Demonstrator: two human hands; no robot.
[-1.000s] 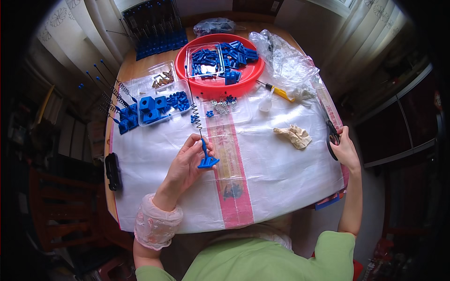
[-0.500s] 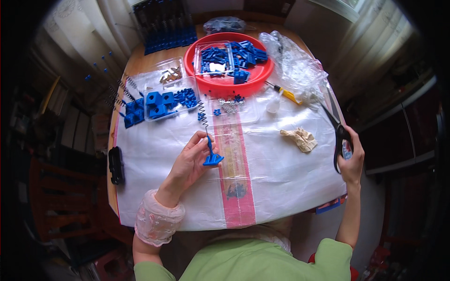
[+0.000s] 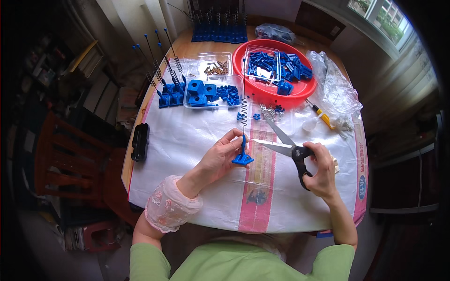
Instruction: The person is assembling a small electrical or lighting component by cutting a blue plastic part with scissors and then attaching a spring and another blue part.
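Far left, a black case point(image 3: 140, 142) sits on the surface point(image 3: 187, 145), well apart from the action. Next, a clear box point(image 3: 202, 107). Now the left hand point(image 3: 218, 157), grip clamped on the blue spring piece point(image 3: 243, 160), held upright mid-surface! Loose white parts point(image 3: 272, 112) stand in the way beyond, easily scattered by the gaping scissors point(image 3: 297, 152); their lower tip nears that hand, so one slip could nick skin. The right hand's point(image 3: 322, 174) grip, closed round the handles, partly hides a crumpled cream cloth point(image 3: 335, 163).
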